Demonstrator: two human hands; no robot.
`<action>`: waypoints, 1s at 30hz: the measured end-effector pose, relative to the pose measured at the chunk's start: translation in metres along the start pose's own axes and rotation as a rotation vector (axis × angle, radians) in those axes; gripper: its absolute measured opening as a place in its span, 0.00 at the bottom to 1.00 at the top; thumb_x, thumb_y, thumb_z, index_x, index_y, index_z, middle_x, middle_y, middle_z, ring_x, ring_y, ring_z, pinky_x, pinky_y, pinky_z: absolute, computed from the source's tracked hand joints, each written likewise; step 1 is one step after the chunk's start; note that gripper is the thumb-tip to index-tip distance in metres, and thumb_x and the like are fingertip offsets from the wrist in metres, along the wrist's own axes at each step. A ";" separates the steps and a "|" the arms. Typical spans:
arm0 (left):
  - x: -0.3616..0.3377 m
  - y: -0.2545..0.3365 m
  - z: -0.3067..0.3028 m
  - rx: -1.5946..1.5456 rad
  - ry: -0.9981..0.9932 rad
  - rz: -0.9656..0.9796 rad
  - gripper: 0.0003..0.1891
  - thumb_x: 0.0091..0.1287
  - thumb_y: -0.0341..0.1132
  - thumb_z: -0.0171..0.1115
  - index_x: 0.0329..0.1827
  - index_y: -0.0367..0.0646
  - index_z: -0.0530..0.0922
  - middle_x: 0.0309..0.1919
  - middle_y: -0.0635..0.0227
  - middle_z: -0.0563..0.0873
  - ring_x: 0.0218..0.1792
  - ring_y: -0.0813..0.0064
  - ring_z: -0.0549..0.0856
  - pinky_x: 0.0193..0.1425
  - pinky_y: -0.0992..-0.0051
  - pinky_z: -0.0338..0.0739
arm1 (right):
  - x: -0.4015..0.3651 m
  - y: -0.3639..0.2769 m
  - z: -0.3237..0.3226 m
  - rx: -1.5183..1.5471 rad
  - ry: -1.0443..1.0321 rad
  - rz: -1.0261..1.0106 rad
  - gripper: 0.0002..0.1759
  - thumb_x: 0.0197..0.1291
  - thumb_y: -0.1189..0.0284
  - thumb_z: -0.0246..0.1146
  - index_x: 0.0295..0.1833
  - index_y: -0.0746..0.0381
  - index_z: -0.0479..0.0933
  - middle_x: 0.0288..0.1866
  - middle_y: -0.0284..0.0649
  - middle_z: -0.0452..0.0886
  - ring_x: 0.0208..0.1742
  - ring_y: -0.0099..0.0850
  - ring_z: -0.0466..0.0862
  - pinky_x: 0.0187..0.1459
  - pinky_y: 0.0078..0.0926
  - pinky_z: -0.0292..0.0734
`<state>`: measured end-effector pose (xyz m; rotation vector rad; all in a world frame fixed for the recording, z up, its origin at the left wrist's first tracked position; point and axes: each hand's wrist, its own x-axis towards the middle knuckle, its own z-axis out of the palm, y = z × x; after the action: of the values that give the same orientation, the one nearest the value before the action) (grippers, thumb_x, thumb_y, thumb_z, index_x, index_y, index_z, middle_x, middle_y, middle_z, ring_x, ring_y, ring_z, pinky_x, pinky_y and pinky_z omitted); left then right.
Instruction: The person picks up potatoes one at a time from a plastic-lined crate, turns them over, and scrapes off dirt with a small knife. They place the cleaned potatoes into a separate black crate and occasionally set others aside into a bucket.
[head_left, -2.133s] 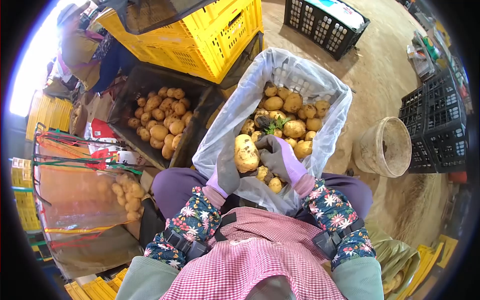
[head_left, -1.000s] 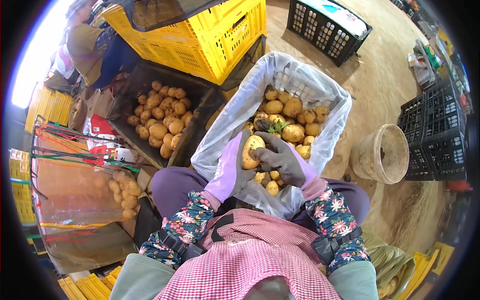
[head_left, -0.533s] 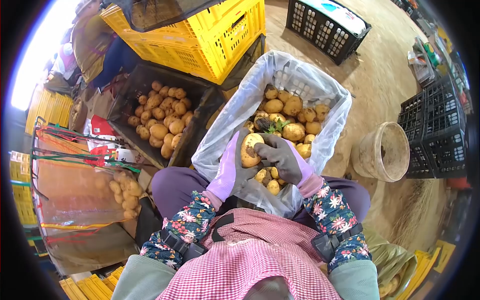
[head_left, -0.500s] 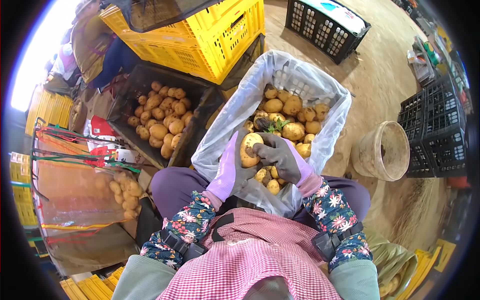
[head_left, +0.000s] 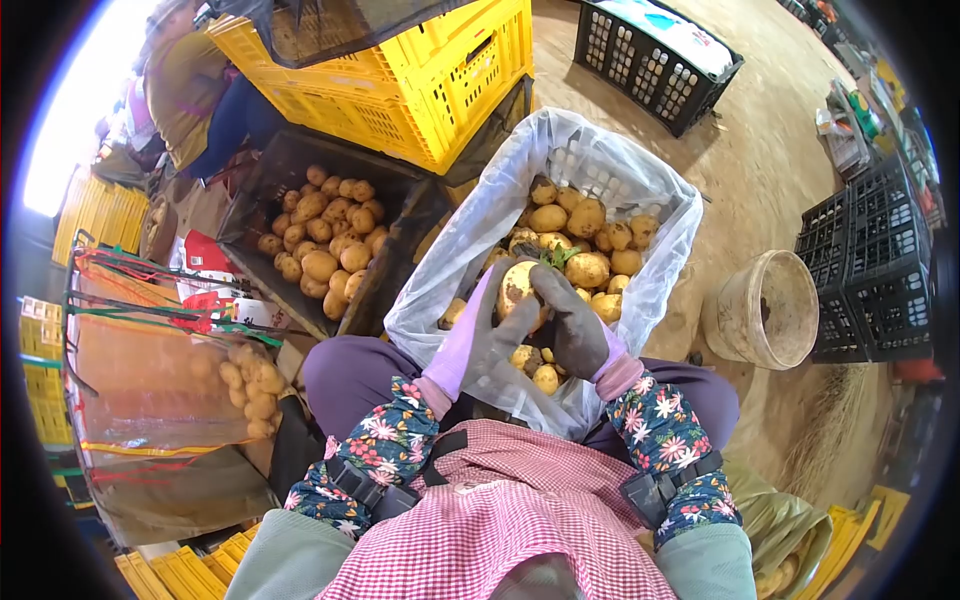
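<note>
Potato [head_left: 518,287] held between two gloved hands, left [head_left: 486,330] and right [head_left: 578,325], grip closed around it; one lined crate [head_left: 665,215] below.

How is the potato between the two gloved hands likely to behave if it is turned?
The potato looks firm, its outline full, so it should keep its shape. Being rounded, it may roll if the left hand and right hand loosen. The brown patches on its skin look like soil, which might rub off.

Left hand [head_left: 490,338], right hand [head_left: 577,328] close together; gloved; fingers curled; forearms angled inward.
</note>
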<state>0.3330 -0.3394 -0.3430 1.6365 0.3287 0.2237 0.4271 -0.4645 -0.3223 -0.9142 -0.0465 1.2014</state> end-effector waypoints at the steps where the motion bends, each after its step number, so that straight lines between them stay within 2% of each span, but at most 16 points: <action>1: 0.003 0.003 -0.005 0.003 0.022 -0.013 0.34 0.66 0.41 0.64 0.70 0.34 0.61 0.60 0.55 0.74 0.60 0.70 0.75 0.64 0.72 0.69 | -0.004 -0.006 0.005 -0.046 -0.001 -0.028 0.27 0.71 0.56 0.52 0.70 0.56 0.61 0.59 0.36 0.72 0.56 0.28 0.77 0.54 0.32 0.79; 2: 0.004 0.008 -0.007 0.006 0.048 -0.025 0.30 0.69 0.41 0.61 0.68 0.33 0.64 0.59 0.56 0.75 0.59 0.71 0.75 0.64 0.74 0.69 | -0.005 -0.008 0.006 -0.049 -0.004 -0.026 0.27 0.71 0.56 0.52 0.70 0.56 0.61 0.59 0.36 0.72 0.56 0.28 0.77 0.54 0.32 0.79; 4: 0.001 0.029 -0.010 -0.138 0.041 -0.132 0.24 0.71 0.40 0.56 0.64 0.32 0.69 0.55 0.60 0.78 0.57 0.75 0.76 0.62 0.77 0.69 | -0.007 -0.010 0.007 -0.401 -0.015 -0.167 0.24 0.74 0.61 0.47 0.70 0.60 0.62 0.68 0.41 0.65 0.66 0.32 0.71 0.67 0.30 0.67; 5: 0.001 0.033 -0.013 -0.082 -0.026 -0.138 0.24 0.72 0.37 0.54 0.67 0.33 0.67 0.57 0.62 0.77 0.58 0.76 0.75 0.63 0.77 0.68 | -0.007 -0.008 0.010 -0.281 -0.051 -0.217 0.23 0.75 0.65 0.45 0.69 0.65 0.62 0.70 0.44 0.62 0.67 0.31 0.68 0.68 0.28 0.63; 10: -0.002 0.001 -0.012 -0.040 -0.013 -0.122 0.23 0.72 0.33 0.52 0.68 0.33 0.67 0.59 0.64 0.77 0.58 0.77 0.75 0.64 0.76 0.69 | 0.000 0.000 0.002 -0.390 -0.037 -0.241 0.25 0.75 0.63 0.45 0.69 0.66 0.62 0.65 0.42 0.67 0.64 0.28 0.69 0.67 0.24 0.63; 13: -0.005 0.009 -0.009 -0.259 0.014 -0.185 0.23 0.71 0.33 0.54 0.67 0.33 0.68 0.59 0.63 0.77 0.58 0.77 0.75 0.63 0.76 0.70 | 0.000 -0.002 0.000 -0.343 -0.019 -0.218 0.24 0.75 0.62 0.46 0.69 0.64 0.62 0.63 0.40 0.70 0.63 0.27 0.71 0.66 0.24 0.64; 15: -0.006 0.037 -0.013 -0.613 -0.055 -0.291 0.24 0.69 0.32 0.56 0.66 0.33 0.68 0.59 0.62 0.77 0.58 0.75 0.76 0.63 0.74 0.70 | 0.005 -0.002 -0.005 -0.363 -0.019 -0.236 0.24 0.75 0.62 0.46 0.69 0.64 0.63 0.61 0.39 0.71 0.62 0.27 0.71 0.65 0.23 0.65; 16: -0.003 0.035 -0.013 -0.613 -0.054 -0.290 0.24 0.69 0.32 0.56 0.66 0.33 0.68 0.59 0.62 0.77 0.58 0.75 0.76 0.63 0.74 0.70 | 0.010 0.005 -0.013 -0.413 -0.006 -0.259 0.24 0.75 0.62 0.45 0.68 0.64 0.64 0.62 0.39 0.71 0.62 0.27 0.71 0.65 0.23 0.65; 18: 0.001 0.030 -0.015 -0.183 -0.117 -0.215 0.24 0.69 0.33 0.55 0.66 0.32 0.67 0.58 0.62 0.77 0.59 0.75 0.76 0.64 0.74 0.70 | 0.012 0.007 -0.015 -0.462 0.003 -0.275 0.23 0.75 0.62 0.45 0.68 0.64 0.65 0.62 0.40 0.70 0.62 0.27 0.71 0.64 0.22 0.65; 20: 0.000 0.026 -0.019 -0.122 -0.139 -0.194 0.25 0.69 0.34 0.56 0.66 0.32 0.67 0.55 0.63 0.78 0.58 0.75 0.76 0.65 0.74 0.69 | 0.009 0.004 -0.012 -0.957 0.021 -0.528 0.23 0.76 0.62 0.43 0.66 0.66 0.66 0.63 0.40 0.70 0.60 0.27 0.73 0.64 0.22 0.66; 21: 0.000 0.015 -0.020 -0.243 -0.147 -0.221 0.27 0.68 0.34 0.57 0.68 0.32 0.65 0.57 0.63 0.76 0.59 0.74 0.75 0.65 0.75 0.69 | 0.008 0.002 -0.010 -0.958 0.028 -0.528 0.23 0.76 0.62 0.43 0.66 0.66 0.66 0.63 0.40 0.70 0.60 0.27 0.73 0.64 0.22 0.66; 23: 0.003 0.012 -0.019 -0.363 -0.164 -0.245 0.29 0.68 0.34 0.57 0.69 0.32 0.63 0.58 0.62 0.75 0.60 0.74 0.73 0.65 0.75 0.68 | 0.010 -0.001 -0.007 -0.501 0.054 -0.323 0.24 0.76 0.62 0.41 0.66 0.68 0.66 0.63 0.41 0.71 0.60 0.26 0.73 0.64 0.23 0.66; 26: 0.002 0.016 -0.013 -0.495 -0.282 -0.131 0.36 0.64 0.32 0.63 0.73 0.35 0.57 0.62 0.61 0.70 0.64 0.73 0.69 0.67 0.74 0.67 | 0.026 0.019 -0.040 -0.586 -0.026 -0.430 0.24 0.74 0.60 0.46 0.67 0.65 0.64 0.61 0.42 0.71 0.63 0.29 0.70 0.64 0.25 0.65; 27: 0.000 0.009 -0.010 -0.243 -0.219 -0.079 0.43 0.59 0.34 0.68 0.74 0.35 0.52 0.66 0.58 0.66 0.67 0.70 0.66 0.69 0.72 0.63 | 0.003 -0.005 -0.004 -0.379 0.026 -0.229 0.26 0.73 0.59 0.48 0.67 0.65 0.64 0.60 0.41 0.72 0.63 0.29 0.71 0.63 0.26 0.67; 28: 0.000 0.002 -0.008 0.007 -0.151 -0.024 0.51 0.55 0.35 0.73 0.75 0.36 0.47 0.69 0.55 0.62 0.69 0.66 0.64 0.72 0.69 0.60 | 0.009 -0.001 -0.005 -0.380 0.023 -0.227 0.26 0.73 0.59 0.48 0.67 0.65 0.64 0.60 0.41 0.72 0.63 0.29 0.71 0.63 0.26 0.67; 30: 0.004 -0.006 -0.005 -0.045 -0.114 -0.020 0.52 0.49 0.30 0.77 0.75 0.38 0.51 0.68 0.56 0.64 0.70 0.67 0.62 0.73 0.69 0.58 | 0.020 0.003 -0.006 -0.566 0.022 -0.278 0.30 0.68 0.55 0.55 0.66 0.65 0.65 0.60 0.41 0.71 0.61 0.28 0.71 0.61 0.26 0.68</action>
<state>0.3342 -0.3326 -0.3486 1.5939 0.2512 0.1209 0.4359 -0.4515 -0.3371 -1.3628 -0.5013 0.9271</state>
